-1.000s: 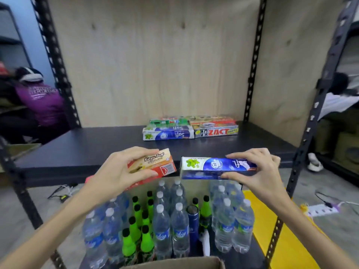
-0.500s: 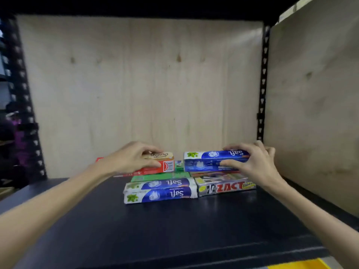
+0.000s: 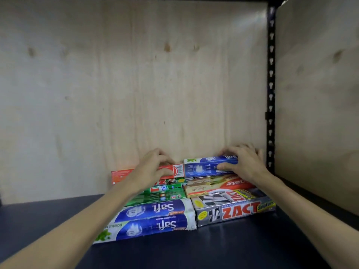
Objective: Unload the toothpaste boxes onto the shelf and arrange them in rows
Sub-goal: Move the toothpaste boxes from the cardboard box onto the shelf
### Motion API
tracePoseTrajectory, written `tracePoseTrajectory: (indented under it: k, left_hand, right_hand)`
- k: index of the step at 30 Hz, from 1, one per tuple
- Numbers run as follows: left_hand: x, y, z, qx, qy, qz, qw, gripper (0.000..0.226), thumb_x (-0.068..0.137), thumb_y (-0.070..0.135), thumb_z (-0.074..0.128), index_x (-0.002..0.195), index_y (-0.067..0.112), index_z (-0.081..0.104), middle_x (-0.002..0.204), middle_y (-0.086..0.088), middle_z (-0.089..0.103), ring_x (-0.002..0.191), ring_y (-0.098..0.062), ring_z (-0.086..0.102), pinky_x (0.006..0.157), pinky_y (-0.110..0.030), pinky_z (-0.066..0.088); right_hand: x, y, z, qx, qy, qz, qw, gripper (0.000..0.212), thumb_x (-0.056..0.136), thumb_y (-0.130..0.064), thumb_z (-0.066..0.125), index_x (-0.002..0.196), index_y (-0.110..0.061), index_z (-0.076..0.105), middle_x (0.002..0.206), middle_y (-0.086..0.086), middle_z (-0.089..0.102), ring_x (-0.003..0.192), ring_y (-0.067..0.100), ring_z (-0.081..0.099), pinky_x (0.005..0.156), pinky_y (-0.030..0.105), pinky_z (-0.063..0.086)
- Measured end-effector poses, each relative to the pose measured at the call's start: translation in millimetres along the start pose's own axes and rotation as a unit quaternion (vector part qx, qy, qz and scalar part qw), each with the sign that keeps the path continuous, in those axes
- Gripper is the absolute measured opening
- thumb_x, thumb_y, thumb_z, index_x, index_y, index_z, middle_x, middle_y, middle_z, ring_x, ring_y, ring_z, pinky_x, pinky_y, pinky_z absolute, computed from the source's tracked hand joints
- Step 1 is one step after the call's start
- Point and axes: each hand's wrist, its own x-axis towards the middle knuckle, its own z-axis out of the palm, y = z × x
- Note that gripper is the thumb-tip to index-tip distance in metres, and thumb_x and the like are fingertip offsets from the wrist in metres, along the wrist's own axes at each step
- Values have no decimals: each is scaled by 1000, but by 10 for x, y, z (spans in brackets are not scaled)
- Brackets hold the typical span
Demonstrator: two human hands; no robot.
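2 hands are at the back of the stack, each curled around its own toothpaste box. The left hand [image 3: 153,167] grips a red box [image 3: 177,170], thumb on its front face and fingers over the top; the box lies lengthwise against the plywood back panel [image 3: 126,84], its barcode end toward the middle. The right hand [image 3: 241,164] holds a blue Safi box [image 3: 202,167] the same way, just right of the red one, the 2 box ends almost touching. Both boxes sit above the lower layer, though whether they rest fully on it is hard to tell.

In front lie 2 rows on the dark shelf [image 3: 213,247]. On the left, 2 blue Safi boxes [image 3: 155,220] are nearest, with green boxes [image 3: 161,193] behind them. On the right, a silver Zact box [image 3: 237,210] is nearest, and a cream and red box [image 3: 217,184] is behind it. A black slotted upright [image 3: 270,84] stands at the right rear corner beside a plywood side panel [image 3: 318,94].
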Motion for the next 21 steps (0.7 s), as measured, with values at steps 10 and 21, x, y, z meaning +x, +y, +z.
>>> tracePoseTrajectory:
  k: [10,21]
  left_hand:
    - [-368,390,12,-107,82,-71,988,62,78,41,81,133,30,55,121,16,58,115,-1,52,101,-23,41]
    - [-1546,1233,-376,-246,108,-114,956,58,75,50,81,125,32,59,111,18,65,107,6,58,98,-24,47]
  right_hand:
    - [-447,-337,-266,63,57,-6,996,51,76,-65,73,122,-42,67,124,-13,55,112,8,32,84,31,18]
    - [-1796,-981,-865,207,42,-15,977,43,75,-62,74,114,-44,69,116,-28,62,118,2,44,94,27,30]
